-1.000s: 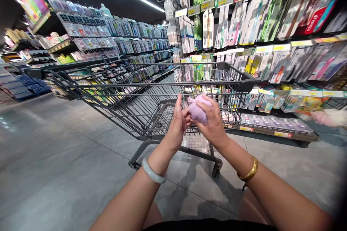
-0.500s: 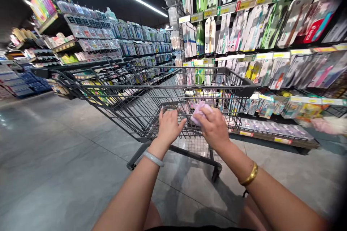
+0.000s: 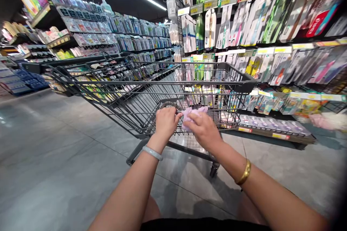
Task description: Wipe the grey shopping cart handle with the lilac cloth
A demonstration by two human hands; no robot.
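Observation:
A dark wire shopping cart [image 3: 162,87] stands side-on before me. My right hand [image 3: 204,129] is closed on a crumpled lilac cloth [image 3: 194,115] at the cart's near side wires. Parts of the cloth stick out above and to the left of the fingers. Close beside it, my left hand [image 3: 166,122] is closed at the same side of the cart, its fingers curled over the wires and its thumb near the cloth's edge. Its fingertips are partly hidden. A pale bangle [image 3: 152,152] circles my left wrist and a gold bangle [image 3: 244,172] my right.
Shelves of packaged toothbrushes [image 3: 260,21] rise behind the cart on the right. A long shelf of hanging packs [image 3: 141,32] runs back on the left. Blue stacked goods [image 3: 29,77] sit farther left. Grey floor [image 3: 67,158] lies around the cart.
My right hand has moved left with the lilac cloth, closer to my left hand. The left hand's fingers, spread before, have curled in. The view has shifted slightly.

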